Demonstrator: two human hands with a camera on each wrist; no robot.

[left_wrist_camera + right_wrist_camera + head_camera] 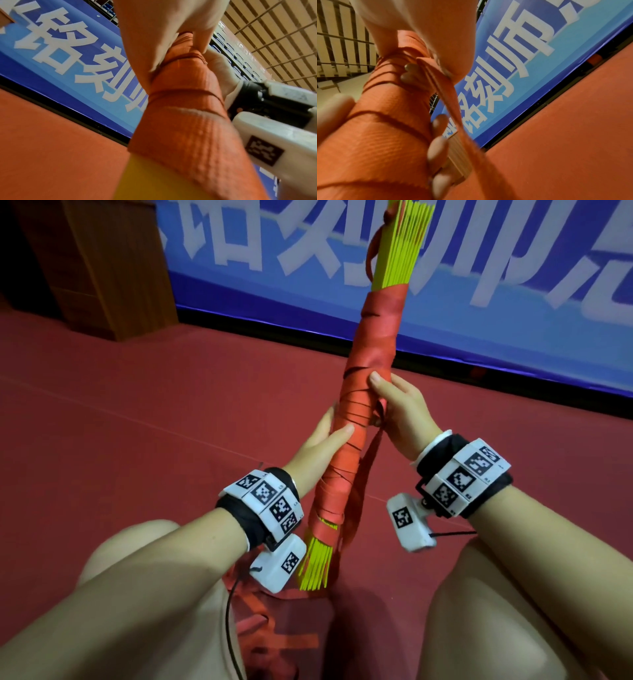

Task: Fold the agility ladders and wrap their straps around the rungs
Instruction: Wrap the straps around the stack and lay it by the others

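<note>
The rungs (404, 244) are gathered into one bundle held upright above the floor (137, 412), mostly bound in strap (373, 337). The left hand (322, 440) grips its middle; the right hand (400, 409) pinches the loose tail, which I judge remains to be wound.

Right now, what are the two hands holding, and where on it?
Both grip the strap-wrapped bundle of rungs at its middle: left hand just below right hand, which also pinches the loose strap.
</note>
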